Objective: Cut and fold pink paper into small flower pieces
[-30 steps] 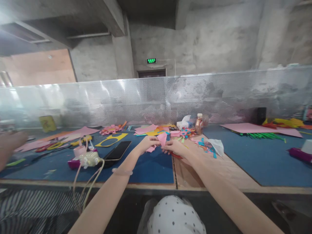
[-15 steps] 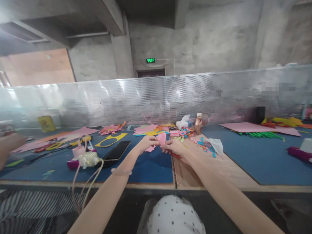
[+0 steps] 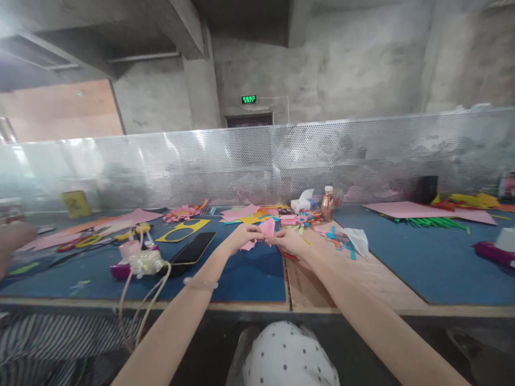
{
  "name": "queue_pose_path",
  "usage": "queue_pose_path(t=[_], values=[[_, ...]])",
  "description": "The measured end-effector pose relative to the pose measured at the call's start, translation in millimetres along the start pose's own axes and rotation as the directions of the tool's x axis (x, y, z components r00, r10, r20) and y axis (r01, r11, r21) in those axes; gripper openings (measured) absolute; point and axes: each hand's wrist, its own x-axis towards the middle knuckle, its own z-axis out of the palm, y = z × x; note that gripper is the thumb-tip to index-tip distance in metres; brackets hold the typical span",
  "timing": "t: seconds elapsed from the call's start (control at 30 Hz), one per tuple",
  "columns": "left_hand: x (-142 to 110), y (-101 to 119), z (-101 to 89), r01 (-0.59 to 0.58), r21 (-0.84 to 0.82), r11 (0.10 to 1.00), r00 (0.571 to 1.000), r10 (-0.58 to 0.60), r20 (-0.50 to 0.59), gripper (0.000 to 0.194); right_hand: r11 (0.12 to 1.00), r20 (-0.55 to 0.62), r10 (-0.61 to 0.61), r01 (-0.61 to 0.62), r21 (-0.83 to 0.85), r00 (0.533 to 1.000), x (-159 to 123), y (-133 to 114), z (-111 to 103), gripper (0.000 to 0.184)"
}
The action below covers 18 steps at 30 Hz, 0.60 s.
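Between my two hands is a small piece of pink paper, held up over the blue mat. My left hand pinches its left edge. Fingers of my right hand are closed on its lower right side. Just below, another scrap of pink paper shows near the left fingertips. Something red, perhaps a scissors handle, lies partly hidden under my right hand. Behind the hands are coloured paper sheets and a pink and blue paper flower.
A phone and a power strip with cables lie left. Yellow paper with cut-out circles is behind the phone. A bottle, tissue pack and paper scraps stand or lie right. Another person's hand is far left.
My hands stay in nearly the same place with the pink paper; the right fingers have shifted slightly on it. At far left, the other person's hand has moved a little.
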Motion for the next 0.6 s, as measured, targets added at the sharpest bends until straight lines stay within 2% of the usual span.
queue_pose_path(t=[0.17,0.4,0.6], values=[[0.5,-2.0,-0.2,-0.005,0.019,1.0,1.0,0.005,0.003,0.019,0.996,0.006,0.056,-0.057,0.068,0.998,1.7,4.6,1.8,0.042],[2.0,-4.2,0.5,0.004,0.015,1.0,1.0,-0.004,-0.003,0.017,0.997,-0.089,-0.068,0.064,-0.052,0.994,4.4,3.6,0.9,0.042],[1.9,-2.8,-0.5,0.0,0.035,0.999,1.0,0.001,-0.018,0.017,0.997,-0.122,-0.066,0.06,-0.05,0.99,6.0,3.8,2.4,0.041]])
